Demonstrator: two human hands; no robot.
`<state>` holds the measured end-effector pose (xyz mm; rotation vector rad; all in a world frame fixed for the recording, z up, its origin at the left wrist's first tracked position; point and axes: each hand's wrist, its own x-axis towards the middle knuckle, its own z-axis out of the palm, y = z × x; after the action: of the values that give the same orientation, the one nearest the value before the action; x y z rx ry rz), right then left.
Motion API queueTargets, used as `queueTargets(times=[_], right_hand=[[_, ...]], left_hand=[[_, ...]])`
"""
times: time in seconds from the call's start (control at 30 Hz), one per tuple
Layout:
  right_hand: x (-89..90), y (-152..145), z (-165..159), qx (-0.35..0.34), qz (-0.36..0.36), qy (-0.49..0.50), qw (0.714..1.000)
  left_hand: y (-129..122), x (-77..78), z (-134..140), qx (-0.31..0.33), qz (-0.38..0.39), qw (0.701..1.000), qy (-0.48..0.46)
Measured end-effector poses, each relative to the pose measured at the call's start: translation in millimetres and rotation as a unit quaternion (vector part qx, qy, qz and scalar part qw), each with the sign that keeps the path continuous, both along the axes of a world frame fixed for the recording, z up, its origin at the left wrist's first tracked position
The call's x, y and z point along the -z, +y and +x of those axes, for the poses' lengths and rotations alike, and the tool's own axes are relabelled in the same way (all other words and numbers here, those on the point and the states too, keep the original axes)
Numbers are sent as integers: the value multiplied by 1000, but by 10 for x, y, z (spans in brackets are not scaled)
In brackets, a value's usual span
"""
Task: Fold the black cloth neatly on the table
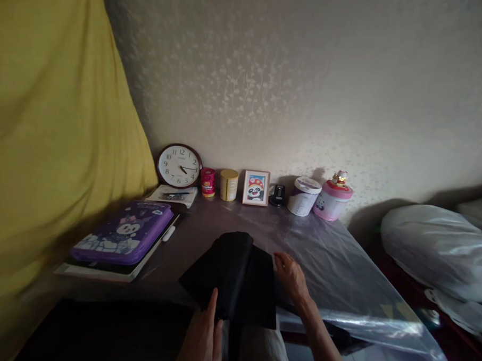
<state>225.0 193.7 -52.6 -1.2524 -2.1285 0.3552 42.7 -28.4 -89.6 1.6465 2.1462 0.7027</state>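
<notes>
A black umbrella, furled loosely with its cloth panels hanging as flaps, is held over the near edge of the table. My left hand grips its lower left side, index finger stretched along the cloth and thumb on the near side; the other fingers are hidden. At the right, my right hand has its fingers drawn together at the edge of a flap, seemingly pinching it. Dim light hides the umbrella's folds and lower end.
A plastic-covered table stands against the wall. On its left lie a purple case on a book and a white object. Along the back are a clock, tins, a framed panda picture and tubs. A yellow curtain hangs left.
</notes>
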Motion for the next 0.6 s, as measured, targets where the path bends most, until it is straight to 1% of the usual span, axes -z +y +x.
queueTargets(times=[0.13,0.23,0.37,0.53,0.6], right_hand=[[67,-121,70,-2,-52,-5,999],[69,-167,49,-11,-94,30,995],[6,-210,11,-3,-95,107,990],[-80,-292,-41,-56,-122,154,979],[-101,-323,-73,-67,-128,168,975]], left_hand=[[19,-51,11,-2,-11,1000,-5],[20,-74,8,-7,-27,1000,-12],[8,-68,-3,1,-24,999,-27],[13,-64,-11,-5,-19,999,-31],[17,-65,-9,-5,-19,999,-29]])
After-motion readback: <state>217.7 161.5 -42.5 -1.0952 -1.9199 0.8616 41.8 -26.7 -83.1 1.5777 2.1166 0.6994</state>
